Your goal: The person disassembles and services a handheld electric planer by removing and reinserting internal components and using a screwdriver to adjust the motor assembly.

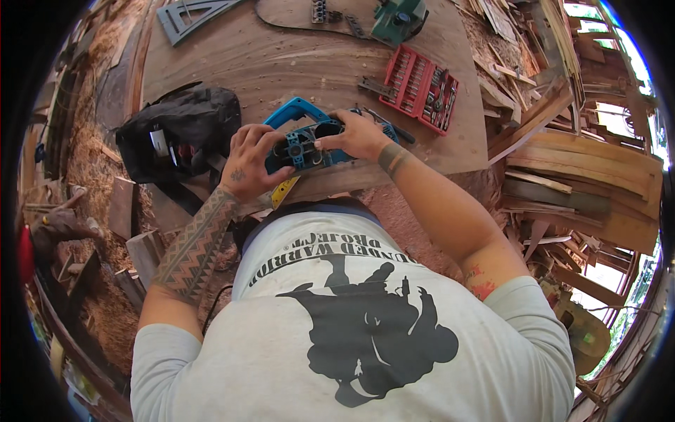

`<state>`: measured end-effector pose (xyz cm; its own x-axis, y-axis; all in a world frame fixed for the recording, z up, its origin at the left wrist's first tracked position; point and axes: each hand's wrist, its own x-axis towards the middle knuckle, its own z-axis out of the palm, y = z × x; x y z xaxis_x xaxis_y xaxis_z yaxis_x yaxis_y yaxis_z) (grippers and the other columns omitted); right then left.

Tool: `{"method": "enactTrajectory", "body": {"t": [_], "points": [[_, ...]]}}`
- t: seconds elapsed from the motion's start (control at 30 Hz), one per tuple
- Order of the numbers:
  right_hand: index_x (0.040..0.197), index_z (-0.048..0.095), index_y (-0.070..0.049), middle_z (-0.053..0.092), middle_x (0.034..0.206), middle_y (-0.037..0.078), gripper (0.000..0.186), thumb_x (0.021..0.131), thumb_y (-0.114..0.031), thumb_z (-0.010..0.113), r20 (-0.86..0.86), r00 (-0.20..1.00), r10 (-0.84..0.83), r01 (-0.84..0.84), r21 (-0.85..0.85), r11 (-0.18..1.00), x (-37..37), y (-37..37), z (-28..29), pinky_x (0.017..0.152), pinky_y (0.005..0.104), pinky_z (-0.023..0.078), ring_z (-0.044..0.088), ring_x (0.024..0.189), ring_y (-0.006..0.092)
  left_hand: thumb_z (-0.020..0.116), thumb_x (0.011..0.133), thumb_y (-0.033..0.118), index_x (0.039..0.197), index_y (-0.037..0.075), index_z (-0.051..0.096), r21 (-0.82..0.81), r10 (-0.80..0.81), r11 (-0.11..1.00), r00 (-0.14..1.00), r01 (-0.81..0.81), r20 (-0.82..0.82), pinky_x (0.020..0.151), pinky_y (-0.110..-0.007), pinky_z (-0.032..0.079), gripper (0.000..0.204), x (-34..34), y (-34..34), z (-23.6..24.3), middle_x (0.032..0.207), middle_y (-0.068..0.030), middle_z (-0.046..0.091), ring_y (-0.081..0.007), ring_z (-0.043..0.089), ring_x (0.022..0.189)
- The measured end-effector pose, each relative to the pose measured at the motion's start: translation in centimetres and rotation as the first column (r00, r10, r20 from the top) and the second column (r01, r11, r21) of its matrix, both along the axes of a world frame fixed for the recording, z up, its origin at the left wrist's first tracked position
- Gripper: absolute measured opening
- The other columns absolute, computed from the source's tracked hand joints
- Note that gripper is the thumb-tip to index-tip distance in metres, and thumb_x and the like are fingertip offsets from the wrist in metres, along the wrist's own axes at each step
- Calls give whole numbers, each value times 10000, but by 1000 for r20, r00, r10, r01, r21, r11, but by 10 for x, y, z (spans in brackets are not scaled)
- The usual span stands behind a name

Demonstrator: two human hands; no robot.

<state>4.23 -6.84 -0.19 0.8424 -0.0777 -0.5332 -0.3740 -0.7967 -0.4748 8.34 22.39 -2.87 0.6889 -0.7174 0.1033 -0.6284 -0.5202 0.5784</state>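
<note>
A blue power tool (301,149) with its inner parts exposed lies near the workbench's front edge. My left hand (249,160) grips its left end, fingers curled over the top and thumb low along the near side. My right hand (355,137) holds its middle and right part, with the thumb on the exposed parts. Under the tool's near left side, a yellow object (285,190) shows in part. Dark items (401,132) lie just beyond my right hand, too small to name.
A black bag (169,123) sits left on the plywood bench (295,63). An open red socket set (422,90) lies right. A metal square (195,17), small metal parts (318,10) and a green machine (397,21) are at the back. Scrap boards (583,176) are piled right, beside the bench.
</note>
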Motion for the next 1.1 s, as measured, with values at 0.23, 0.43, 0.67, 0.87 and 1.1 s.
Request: {"method": "enactTrajectory", "body": {"t": [0.23,0.43,0.67,0.87,1.1], "points": [[1479,645,-23,744,1355,219,849,834,-513,900,32,999,8,-9,43,999,0,-2,-6,1119,419,513,703,1286,351,878,826,394,1366,104,649,-15,2,1000,1000,-2,18,1209,-529,382,654,1,2,-2,1385,-135,563,-368,463,1395],[1512,647,-159,687,1451,229,866,826,-646,850,82,994,-71,48,248,968,-6,-18,-34,1273,616,242,425,1505,507,878,828,394,1368,117,653,-33,0,999,1000,1,10,1209,-541,376,647,2,0,-2,1391,-140,563,-374,465,1393],[1526,608,-113,653,1462,275,949,786,-637,891,61,998,-6,8,-37,999,-7,6,-3,1240,548,305,458,1474,479,875,839,400,1375,116,644,-45,-6,999,1000,7,22,1201,-550,366,650,-1,5,-5,1376,-145,558,-371,465,1381],[1548,582,-146,634,1506,274,986,773,-676,884,-23,998,-52,54,103,993,-5,-4,-16,1295,632,181,314,1575,539,876,839,390,1382,112,632,-34,-28,999,1000,28,9,1203,-550,365,657,1,1,-6,1382,-148,553,-372,461,1384],[1551,569,-115,668,1483,243,991,793,-680,867,-10,1000,-10,10,3,1000,-6,6,3,1289,638,190,336,1543,567,870,835,423,1383,137,619,-32,-28,999,1000,28,-2,1189,-549,357,667,0,5,-8,1393,-146,555,-373,461,1397]]}}
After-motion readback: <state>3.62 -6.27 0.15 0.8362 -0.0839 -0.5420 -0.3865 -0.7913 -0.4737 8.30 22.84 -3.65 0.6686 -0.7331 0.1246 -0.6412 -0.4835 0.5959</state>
